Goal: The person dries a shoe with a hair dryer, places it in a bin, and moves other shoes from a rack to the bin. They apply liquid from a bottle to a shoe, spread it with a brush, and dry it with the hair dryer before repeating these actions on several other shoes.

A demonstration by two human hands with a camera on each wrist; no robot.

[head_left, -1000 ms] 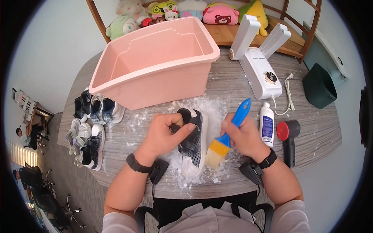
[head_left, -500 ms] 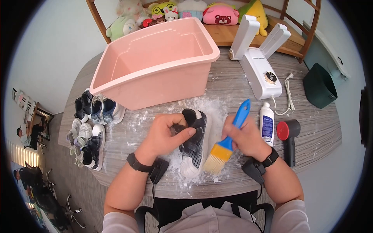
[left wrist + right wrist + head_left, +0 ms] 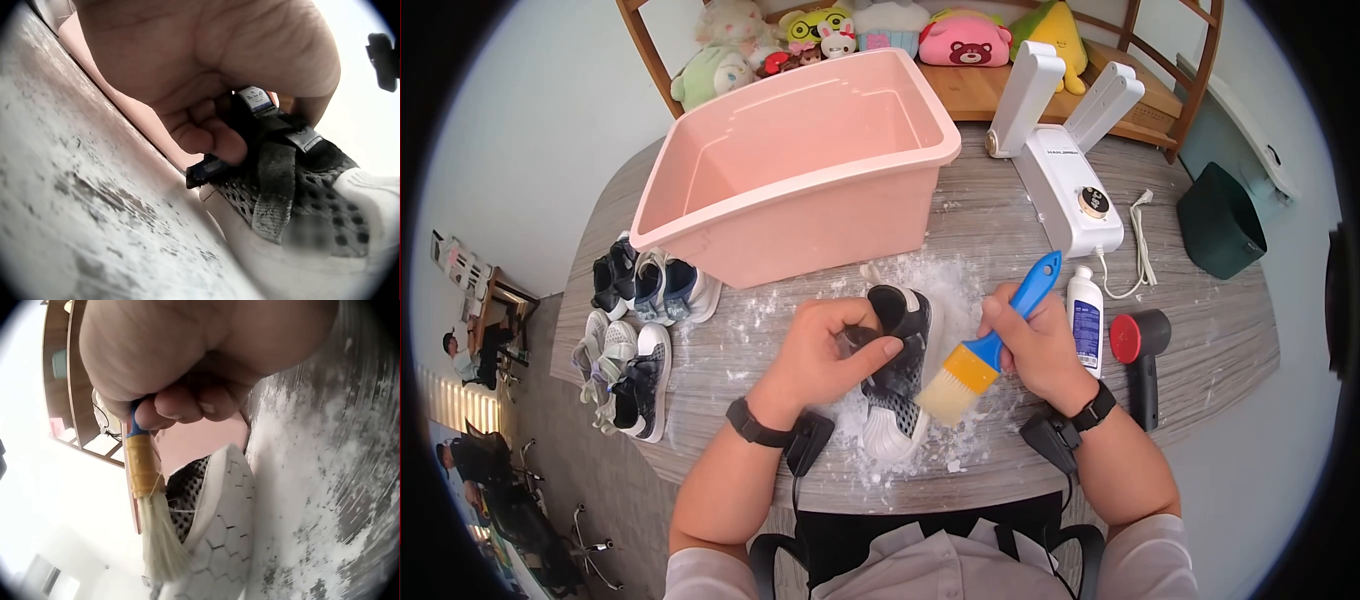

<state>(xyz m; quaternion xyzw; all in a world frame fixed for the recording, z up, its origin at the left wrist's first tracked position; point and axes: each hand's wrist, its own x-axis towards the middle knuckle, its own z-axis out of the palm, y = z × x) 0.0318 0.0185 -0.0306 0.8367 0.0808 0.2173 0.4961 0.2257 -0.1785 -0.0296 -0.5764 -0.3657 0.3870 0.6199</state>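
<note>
A dark mesh sneaker with a white toe and sole stands on the table, toe toward the person. My left hand grips its side near the opening, thumb over the upper and fingers curled at a strap. My right hand holds a paintbrush by its blue handle. Its pale bristles overlap the shoe's outer side near the toe in both the head and right wrist views. White powder lies scattered around the shoe.
A pink tub stands behind the shoe. Several shoes sit at the left. To the right are a white shoe dryer with a cord, a white bottle, a black-and-red handheld device and a dark green bin.
The brush first swung down toward the person, then came back up against the shoe's side, its handle leaning further right. My left hand keeps its grip on the sneaker, which shifted slightly.
</note>
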